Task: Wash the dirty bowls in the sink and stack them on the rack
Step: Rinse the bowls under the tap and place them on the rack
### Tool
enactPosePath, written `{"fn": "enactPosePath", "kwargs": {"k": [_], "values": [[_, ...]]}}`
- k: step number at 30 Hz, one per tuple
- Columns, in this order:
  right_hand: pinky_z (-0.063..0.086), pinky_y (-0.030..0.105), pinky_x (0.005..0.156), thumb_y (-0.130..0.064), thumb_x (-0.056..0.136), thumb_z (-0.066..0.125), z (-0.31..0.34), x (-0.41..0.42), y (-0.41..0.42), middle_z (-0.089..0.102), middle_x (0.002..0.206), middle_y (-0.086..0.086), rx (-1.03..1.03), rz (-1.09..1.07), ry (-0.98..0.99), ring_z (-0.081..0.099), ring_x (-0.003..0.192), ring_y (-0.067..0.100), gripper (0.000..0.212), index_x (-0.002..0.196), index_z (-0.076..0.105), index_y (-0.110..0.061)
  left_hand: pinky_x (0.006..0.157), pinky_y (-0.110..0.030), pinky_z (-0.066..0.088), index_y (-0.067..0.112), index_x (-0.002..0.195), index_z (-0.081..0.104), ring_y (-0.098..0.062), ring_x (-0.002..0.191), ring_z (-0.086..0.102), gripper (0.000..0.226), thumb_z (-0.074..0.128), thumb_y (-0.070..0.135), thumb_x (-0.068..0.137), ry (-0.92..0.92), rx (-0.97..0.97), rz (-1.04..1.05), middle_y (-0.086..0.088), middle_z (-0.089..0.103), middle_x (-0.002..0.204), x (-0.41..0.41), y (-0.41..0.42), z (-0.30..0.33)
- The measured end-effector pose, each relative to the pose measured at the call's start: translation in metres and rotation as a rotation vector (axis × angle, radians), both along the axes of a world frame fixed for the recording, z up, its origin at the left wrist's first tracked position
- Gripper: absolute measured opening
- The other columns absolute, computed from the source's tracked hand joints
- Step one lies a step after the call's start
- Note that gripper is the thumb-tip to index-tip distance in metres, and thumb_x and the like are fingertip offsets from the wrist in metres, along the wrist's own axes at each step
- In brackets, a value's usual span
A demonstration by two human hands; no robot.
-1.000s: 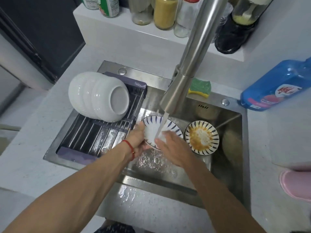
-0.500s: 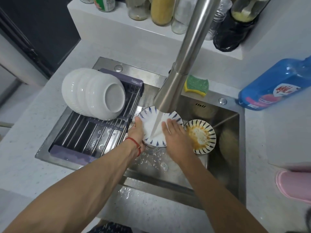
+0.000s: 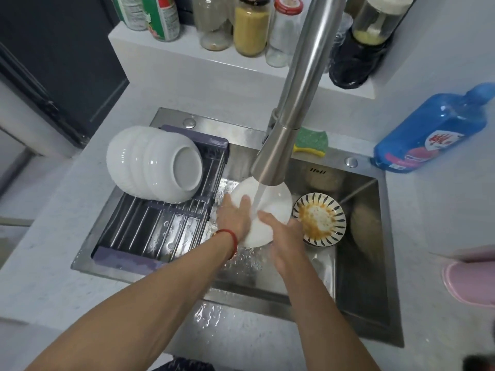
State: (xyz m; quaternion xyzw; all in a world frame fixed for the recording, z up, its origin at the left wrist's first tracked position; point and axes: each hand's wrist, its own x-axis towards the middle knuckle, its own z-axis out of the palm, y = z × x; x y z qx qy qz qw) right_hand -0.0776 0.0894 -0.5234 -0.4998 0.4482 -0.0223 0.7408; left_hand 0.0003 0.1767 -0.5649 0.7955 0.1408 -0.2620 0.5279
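A bowl [image 3: 276,202] is held under the running tap [image 3: 273,162], turned so its plain white underside faces me. My left hand [image 3: 235,218] lies flat against its left side, fingers straight. My right hand [image 3: 284,231] grips its lower right edge. A second bowl [image 3: 320,219] with dark rim stripes and orange residue sits in the sink [image 3: 359,263] just to the right. Several clean white bowls [image 3: 155,164] lie stacked on their side on the dark rack [image 3: 160,226] over the sink's left half.
A green and yellow sponge [image 3: 310,141] lies on the sink's back rim. A blue detergent bottle [image 3: 434,132] lies on the counter at right. Jars and cans [image 3: 251,25] line the ledge behind. A pink object [image 3: 471,279] sits at the right edge.
The bowl has been flipped: its patterned inside faced me before, now its white underside does. My left hand shifted from the rim onto the back of the bowl.
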Motion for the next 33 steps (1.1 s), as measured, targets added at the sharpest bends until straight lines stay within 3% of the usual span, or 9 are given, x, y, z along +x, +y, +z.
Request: {"fn": "enactPosePath", "kwargs": {"k": [3,5,8,12,17,20,24,29,33], "values": [[0.058,0.058,0.088,0.004,0.086,0.068,0.003,-0.001,-0.003,0.077,0.106,0.011,0.240,-0.112,-0.086,0.070,0.102,0.035,0.031,0.113,0.069,-0.013,0.079,-0.051,0.064,0.006,0.143,0.049,-0.033,0.099,0.074,0.098,0.075,0.069,0.073,0.177,-0.192,0.130,-0.011,0.073,0.118,0.009,0.026,0.002],[0.058,0.059,0.085,-0.001,0.090,0.062,-0.004,-0.001,-0.003,0.074,0.116,0.015,0.379,-0.142,-0.142,0.067,0.110,0.039,0.037,0.124,0.065,-0.015,0.076,-0.059,0.063,0.001,0.128,0.063,-0.036,0.094,0.076,0.073,0.090,0.044,0.075,0.244,-0.341,0.172,-0.015,0.077,0.109,0.015,0.036,0.011],[0.059,0.055,0.083,-0.030,0.096,0.064,-0.008,0.003,0.012,0.069,0.127,0.016,0.427,-0.232,-0.093,0.065,0.115,0.040,0.041,0.136,0.060,-0.021,0.073,-0.058,0.063,0.002,0.126,0.060,-0.038,0.093,0.075,0.073,0.096,0.012,0.063,0.263,-0.380,0.160,-0.018,0.075,0.110,0.025,0.043,0.030],[0.055,0.069,0.083,-0.071,0.068,0.075,-0.055,0.030,0.018,0.074,0.118,0.013,0.374,-0.307,0.023,0.071,0.104,0.043,0.075,0.125,0.069,-0.024,0.081,-0.060,0.062,0.011,0.120,0.058,-0.038,0.098,0.071,0.072,0.095,0.018,0.059,0.093,-0.268,0.061,-0.014,0.072,0.113,0.040,0.047,0.059],[0.052,0.048,0.098,-0.033,0.105,0.047,0.005,0.066,0.041,0.063,0.135,0.023,0.375,-0.300,0.018,0.061,0.124,0.038,0.048,0.135,0.059,0.002,0.091,-0.049,0.058,0.014,0.115,0.058,-0.030,0.102,0.066,0.054,0.092,0.020,0.074,-0.267,-0.101,0.011,-0.007,0.069,0.111,0.075,0.071,0.096],[0.035,0.047,0.118,-0.036,0.113,0.026,0.006,0.066,0.039,0.050,0.148,0.029,0.438,-0.236,-0.011,0.045,0.142,0.041,0.060,0.143,0.046,0.011,0.096,-0.048,0.056,0.018,0.115,0.057,-0.031,0.107,0.064,0.052,0.091,0.024,0.076,-0.339,-0.016,0.045,-0.005,0.068,0.114,0.096,0.089,0.107],[0.042,0.054,0.115,-0.026,0.112,0.029,0.000,0.054,0.031,0.059,0.133,0.036,0.466,-0.186,-0.020,0.056,0.129,0.048,0.052,0.139,0.048,0.014,0.096,-0.049,0.050,0.019,0.120,0.054,-0.038,0.110,0.059,0.050,0.085,0.028,0.081,-0.471,0.183,-0.035,-0.005,0.063,0.106,0.107,0.099,0.099],[0.062,0.048,0.083,-0.002,0.102,0.047,-0.011,0.024,0.006,0.064,0.124,0.032,0.444,-0.074,-0.007,0.070,0.110,0.043,0.025,0.121,0.054,0.013,0.079,-0.039,0.042,0.009,0.123,0.049,-0.033,0.096,0.051,0.051,0.080,0.032,0.089,-0.386,0.300,-0.041,-0.018,0.061,0.111,0.107,0.096,0.079],[0.052,0.051,0.100,-0.023,0.112,0.035,-0.031,-0.001,-0.022,0.065,0.123,0.030,0.336,-0.026,0.088,0.065,0.112,0.041,0.041,0.125,0.057,0.009,0.077,-0.043,0.044,0.005,0.131,0.046,-0.042,0.101,0.060,0.060,0.079,0.036,0.091,-0.454,0.451,-0.129,-0.023,0.064,0.112,0.102,0.098,0.069]]}}
